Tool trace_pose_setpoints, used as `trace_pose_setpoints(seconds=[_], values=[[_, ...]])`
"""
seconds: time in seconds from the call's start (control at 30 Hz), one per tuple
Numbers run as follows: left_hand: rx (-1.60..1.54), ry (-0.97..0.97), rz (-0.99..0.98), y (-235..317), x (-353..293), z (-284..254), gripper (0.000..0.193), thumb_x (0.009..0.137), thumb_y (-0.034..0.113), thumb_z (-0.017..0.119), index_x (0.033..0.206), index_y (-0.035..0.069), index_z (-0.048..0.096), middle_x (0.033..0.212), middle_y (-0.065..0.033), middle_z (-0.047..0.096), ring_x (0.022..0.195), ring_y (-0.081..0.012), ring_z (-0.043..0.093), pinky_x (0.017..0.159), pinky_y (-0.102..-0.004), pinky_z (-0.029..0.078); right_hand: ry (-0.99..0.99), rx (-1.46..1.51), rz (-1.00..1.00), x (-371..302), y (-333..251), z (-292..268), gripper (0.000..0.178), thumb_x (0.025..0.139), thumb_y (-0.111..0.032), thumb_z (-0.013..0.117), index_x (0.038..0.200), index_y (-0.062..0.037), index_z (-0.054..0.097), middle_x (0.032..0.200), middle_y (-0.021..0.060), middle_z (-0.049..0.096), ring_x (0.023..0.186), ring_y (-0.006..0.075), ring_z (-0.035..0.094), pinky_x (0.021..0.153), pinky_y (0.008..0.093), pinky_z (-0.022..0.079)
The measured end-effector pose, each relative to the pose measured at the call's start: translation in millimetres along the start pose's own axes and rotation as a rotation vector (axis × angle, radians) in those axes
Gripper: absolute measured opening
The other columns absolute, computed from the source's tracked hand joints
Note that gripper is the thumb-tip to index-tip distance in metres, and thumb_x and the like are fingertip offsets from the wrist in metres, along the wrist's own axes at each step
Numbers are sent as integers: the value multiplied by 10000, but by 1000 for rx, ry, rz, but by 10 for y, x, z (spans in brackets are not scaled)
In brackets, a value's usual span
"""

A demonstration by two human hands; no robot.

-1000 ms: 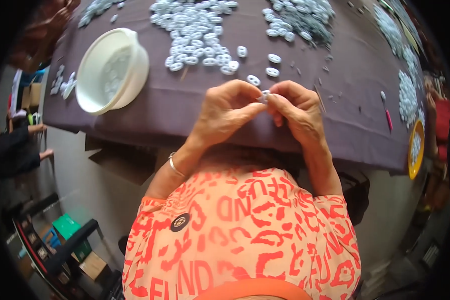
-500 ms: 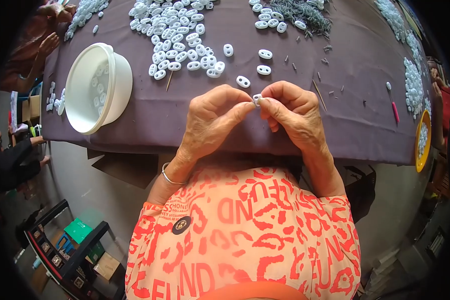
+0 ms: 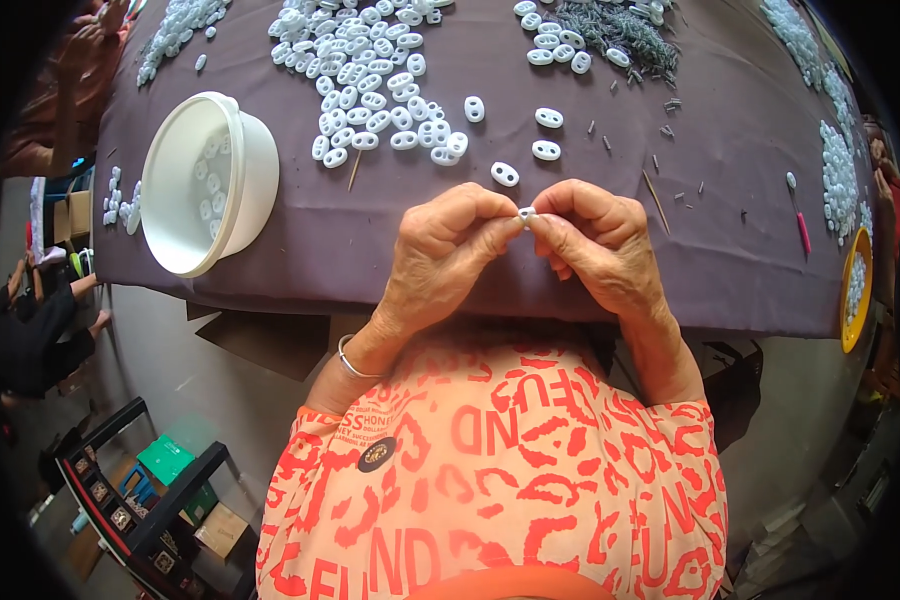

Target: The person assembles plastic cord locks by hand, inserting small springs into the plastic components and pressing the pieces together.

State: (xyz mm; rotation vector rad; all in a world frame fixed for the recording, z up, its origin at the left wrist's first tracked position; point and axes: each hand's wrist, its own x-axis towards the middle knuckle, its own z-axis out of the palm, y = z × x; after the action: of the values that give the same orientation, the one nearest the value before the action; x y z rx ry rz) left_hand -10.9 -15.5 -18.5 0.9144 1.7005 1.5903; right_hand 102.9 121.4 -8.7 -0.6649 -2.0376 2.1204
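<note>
My left hand [image 3: 445, 255] and my right hand [image 3: 610, 245] meet above the near part of the table. Thumb and forefinger of each pinch one small white cord lock [image 3: 527, 213] between them. The fingertips cover much of it, though a dark hole shows on its upper side. Just beyond the fingers lies a loose white two-hole cord lock [image 3: 505, 174], with a few others near it. A big heap of the same oval cord locks [image 3: 355, 70] spreads farther back. At the back right, a pile of small grey springs [image 3: 625, 40] has white cord locks beside it.
A white round tub [image 3: 260, 180] with white pieces inside stands at left. Thin wooden sticks [image 3: 657, 202], scattered springs and a pink-handled tool [image 3: 803, 230] lie at right. An orange bowl [image 3: 856, 290] sits by the right edge. Other people are at both sides.
The whole view has shifted slightly, so the table appears lower and farther right. Both hands still pinch the small cord lock, which looks turned a little between the fingertips.
</note>
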Motion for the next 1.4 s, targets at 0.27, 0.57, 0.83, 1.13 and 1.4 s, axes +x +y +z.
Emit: trace_pose_setpoints(seconds=[0.27,0.57,0.83,1.13,1.4], values=[[56,-1,29,2,-5,8,52,819,8,629,863,-11,610,746,6,565,646,-46,497,578,-179,415,30,68,20,-24,-19,16,136,864,-130,611,899,0,599,657,-9,565,547,18,488,461,155,400],[738,272,299,80,106,-115,220,709,-2,710,909,38,626,859,-26,598,703,-99,554,578,-219,441,198,307,0,-41,2,-3,125,858,-109,610,910,5,603,668,21,594,509,43,506,431,169,398],[1016,170,468,29,309,-15,200,659,110,718,811,63,598,818,-59,568,791,-253,526,653,-359,446,208,381,-15,-56,24,-18,126,852,-111,616,901,4,602,662,18,588,506,46,500,429,179,392],[-118,144,-175,180,144,42,145,793,69,663,920,18,614,832,-69,661,676,-149,634,561,-228,472,206,344,-52,-67,24,-24,110,851,-101,609,887,2,602,660,11,582,517,42,495,441,175,392],[-459,89,-376,120,48,-36,227,793,59,662,1001,-8,601,897,-101,661,768,-175,655,576,-236,489,176,302,-76,-89,-1,-7,116,855,-101,606,896,7,601,665,9,583,527,37,499,445,170,393]])
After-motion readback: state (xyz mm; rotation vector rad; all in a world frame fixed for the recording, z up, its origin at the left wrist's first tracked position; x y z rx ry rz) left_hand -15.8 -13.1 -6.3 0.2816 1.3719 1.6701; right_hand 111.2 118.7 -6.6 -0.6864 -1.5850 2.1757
